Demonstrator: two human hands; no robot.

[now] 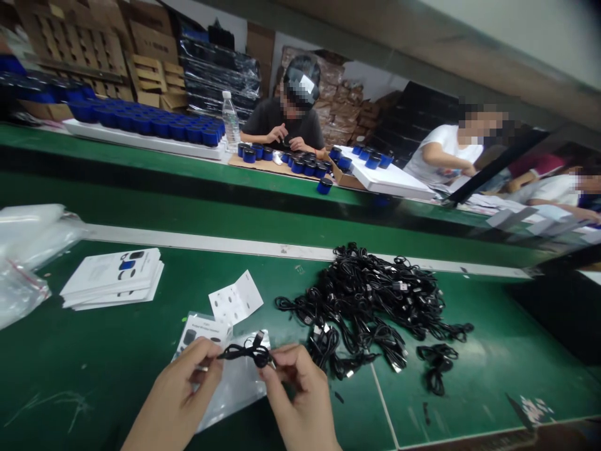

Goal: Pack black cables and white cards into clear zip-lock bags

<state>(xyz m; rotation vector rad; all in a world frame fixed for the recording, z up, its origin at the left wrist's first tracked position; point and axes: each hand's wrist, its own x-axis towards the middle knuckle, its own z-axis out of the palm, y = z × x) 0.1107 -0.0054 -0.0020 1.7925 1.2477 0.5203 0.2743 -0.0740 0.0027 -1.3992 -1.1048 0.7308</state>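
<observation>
A coiled black USB cable (248, 354) is stretched between my two hands, above the green table. My left hand (181, 388) pinches its left end, while my right hand (300, 391) grips its right end between thumb and fingers. Beneath them lies a clear plastic bag (235, 391), partly hidden by the hands. A printed leaflet (200, 329) shows at the bag's upper left. Just beyond is a folded white sheet (236, 297). To the right spreads a big heap of black cables (375, 291), with a few loose bundles (436, 366) beside it.
A stack of printed leaflets (115, 279) and clear plastic bags (32, 250) lie at left. Across a raised green ledge (141, 181) stand rows of blue-black cylinders (150, 119) and a water bottle (230, 119). Several people work there, one (286, 119) directly opposite.
</observation>
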